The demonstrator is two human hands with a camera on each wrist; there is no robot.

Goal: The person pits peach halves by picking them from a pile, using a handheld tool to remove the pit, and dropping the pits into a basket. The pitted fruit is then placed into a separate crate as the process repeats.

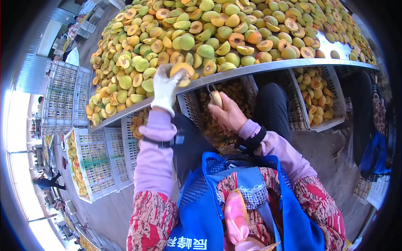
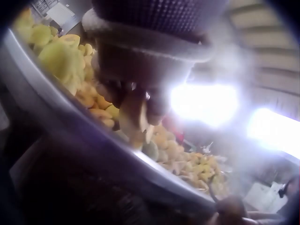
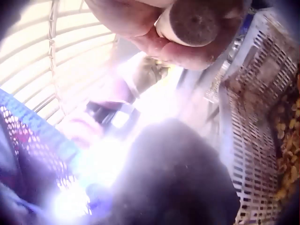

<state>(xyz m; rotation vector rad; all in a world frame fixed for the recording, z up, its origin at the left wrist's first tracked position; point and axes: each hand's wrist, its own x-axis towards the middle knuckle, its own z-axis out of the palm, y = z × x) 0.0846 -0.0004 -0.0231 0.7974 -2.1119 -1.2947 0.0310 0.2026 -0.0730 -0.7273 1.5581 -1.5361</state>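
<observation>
My left hand [image 1: 164, 88], in a white glove, pinches a cut yellow peach half [image 1: 182, 68] above the metal rim [image 1: 234, 71] of the heaped table. In the left wrist view, the peach half [image 2: 132, 115] shows between the fingertips. My bare right hand [image 1: 231, 113] grips a pitting tool by its short wooden handle [image 1: 216, 99]; a thin curved metal loop [image 1: 210, 87] sticks out toward the table. The blunt handle end [image 3: 194, 23] shows in the right wrist view. Halved peaches [image 1: 167, 39] lie piled beyond both hands, some with reddish hollows.
Below the rim, a plastic crate [image 1: 190, 109] between my knees holds small brownish pieces. A crate of peach halves [image 1: 315, 94] stands to the right, and white crates [image 1: 98, 161] stand at left. My dark-trousered knee [image 1: 272, 102] is close to the right hand.
</observation>
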